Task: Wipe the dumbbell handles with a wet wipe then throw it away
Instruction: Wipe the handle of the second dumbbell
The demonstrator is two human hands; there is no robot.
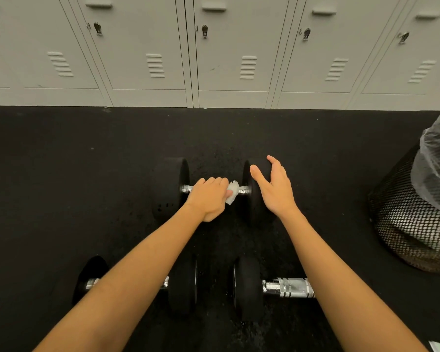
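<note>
The left hand (208,198) clutches a white wet wipe (232,193) round the far dumbbell's handle (241,190); at three o'clock, the right hand (273,186), fingers relaxed, rests against its weight (254,207).

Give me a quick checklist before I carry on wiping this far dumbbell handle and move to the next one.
1. Wet wipe in the left hand: ok, gripped and pressed onto the far dumbbell's handle.
2. Far dumbbell steadied: ok, right hand rests open against its right weight.
3. Whole handle wiped: cannot tell, the left hand covers most of it.
4. Two near dumbbells within reach: ok, they lie under the forearms.
5. Bin for the wipe: ok, mesh bin with liner stands at right.
6. Wipe still damp: cannot tell.
</note>
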